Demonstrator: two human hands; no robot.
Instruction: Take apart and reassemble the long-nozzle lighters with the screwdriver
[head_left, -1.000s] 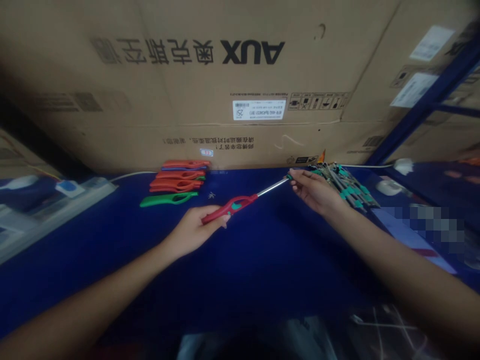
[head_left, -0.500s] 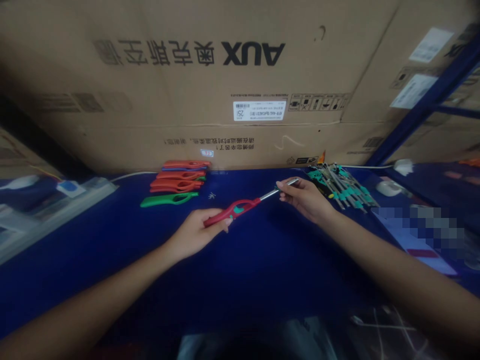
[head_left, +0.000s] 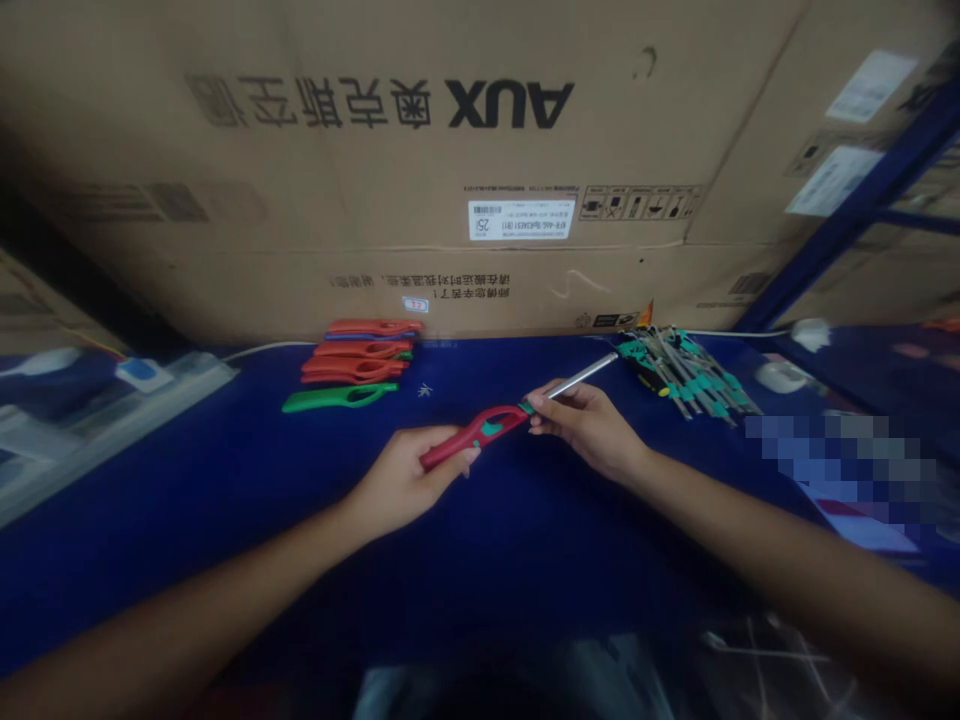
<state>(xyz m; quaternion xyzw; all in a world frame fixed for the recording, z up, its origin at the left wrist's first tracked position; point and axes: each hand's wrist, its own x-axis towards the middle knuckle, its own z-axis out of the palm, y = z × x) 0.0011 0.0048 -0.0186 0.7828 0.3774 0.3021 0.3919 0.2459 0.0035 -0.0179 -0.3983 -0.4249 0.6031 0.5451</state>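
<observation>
My left hand (head_left: 409, 480) is closed around the red handle end of a long-nosed lighter (head_left: 480, 430), which has a teal trigger inside its loop. The lighter's metal tube (head_left: 581, 375) points up to the right. With thumb and fingers my right hand (head_left: 589, 425) pinches a small green collar (head_left: 527, 406) where the tube meets the handle. Ahead of my left hand lies a row of red, blue and green lighter handles (head_left: 356, 350). Beyond my right hand is a pile of metal tubes with teal parts (head_left: 686, 375).
A large cardboard box (head_left: 375, 210) walls off the back of the blue table (head_left: 480, 570). Small pale pins (head_left: 425, 390) lie beside the handles. A plastic-covered ledge (head_left: 135, 430) runs along the left, a blue post (head_left: 840, 210) stands at right, and a white object (head_left: 780, 375) sits near it.
My right hand has slid down the tube to the handle, with the green collar now against the handle. My left hand and the lighter have shifted slightly right and down.
</observation>
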